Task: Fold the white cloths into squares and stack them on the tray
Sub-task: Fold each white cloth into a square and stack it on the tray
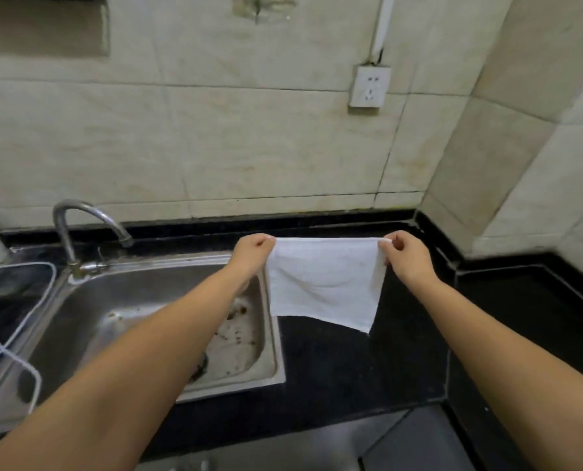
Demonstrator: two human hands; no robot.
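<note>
A white cloth (324, 283) hangs in the air over the black counter (344, 362), stretched flat between both hands. My left hand (251, 254) pinches its top left corner. My right hand (407, 258) pinches its top right corner. The cloth's lower edge slants down to a point at the right, just above the counter. No tray shows in the head view.
A steel sink (167, 321) with a curved tap (79, 229) lies left of the cloth, under my left forearm. A white wire rack (14, 300) sits at the far left. A wall socket (369, 86) is on the tiled wall behind.
</note>
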